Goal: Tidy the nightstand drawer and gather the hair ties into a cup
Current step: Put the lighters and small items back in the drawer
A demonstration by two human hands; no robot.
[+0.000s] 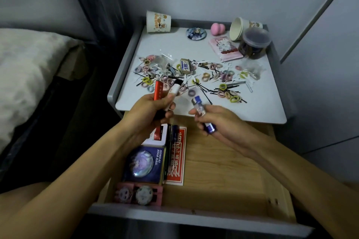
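- Head view: the drawer [223, 170] stands pulled out beneath the tabletop [262, 106], and the sorting of loose bits is in hand, not yet the gathering.
- The left hand [153, 110] is closed round a red stick [158, 91] and a white tube [175, 88] with a black cap, held over the tabletop's front edge.
- The right hand [219, 122] pinches a blue tube [202, 114] between thumb and fingers, above the back of the drawer.
- The hair ties [226, 94] lie scattered across the middle and front of the tabletop, tangled with black hairpins [208, 90]; none appears to be in a cup.
- One cup [158, 22] sits at the rear left corner and seems to lie on its side. A second cup [240, 28] lies at the rear right, beside a lidded jar [254, 44].
- A blue box [143, 163] and a red packet [175, 157] are lined up along the drawer's left side.
- Next, I judge, both hands must set their tubes down, likely beside those things in the drawer, before a cup is righted and the ties picked free of the pins.
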